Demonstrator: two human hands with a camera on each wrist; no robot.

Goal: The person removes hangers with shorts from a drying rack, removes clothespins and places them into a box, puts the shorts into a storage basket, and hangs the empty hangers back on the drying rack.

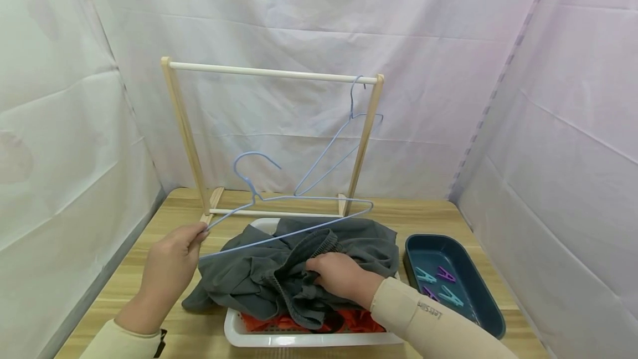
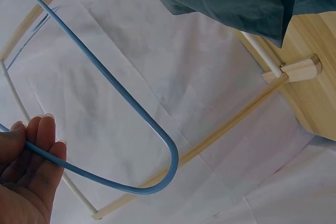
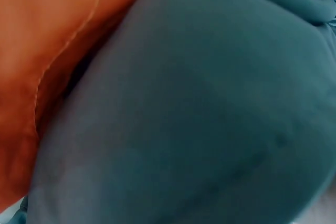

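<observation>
My left hand point(image 1: 169, 262) pinches one end of a light blue clothes hanger point(image 1: 255, 194) between thumb and fingers. The hanger is raised, hook upward, and its lower bar passes in front of a dark grey garment point(image 1: 244, 278). In the left wrist view the fingers point(image 2: 46, 137) curl at the blue hanger point(image 2: 123, 94) near its rounded corner. My right hand point(image 1: 341, 276) grips the garment by its gathered elastic waistband; its fingertips are partly buried in the folds. Grey cloth point(image 3: 199, 103) fills most of the right wrist view, and that hand is hidden there.
Under the garment, a white basket point(image 1: 314, 340) holds orange cloth point(image 1: 359, 320). Behind stands a wooden rack point(image 1: 271, 72), with another blue hanger point(image 1: 324, 154) hooked at its right end. A dark blue tray point(image 1: 485, 287) with several clothespins point(image 1: 445, 274) is at the right.
</observation>
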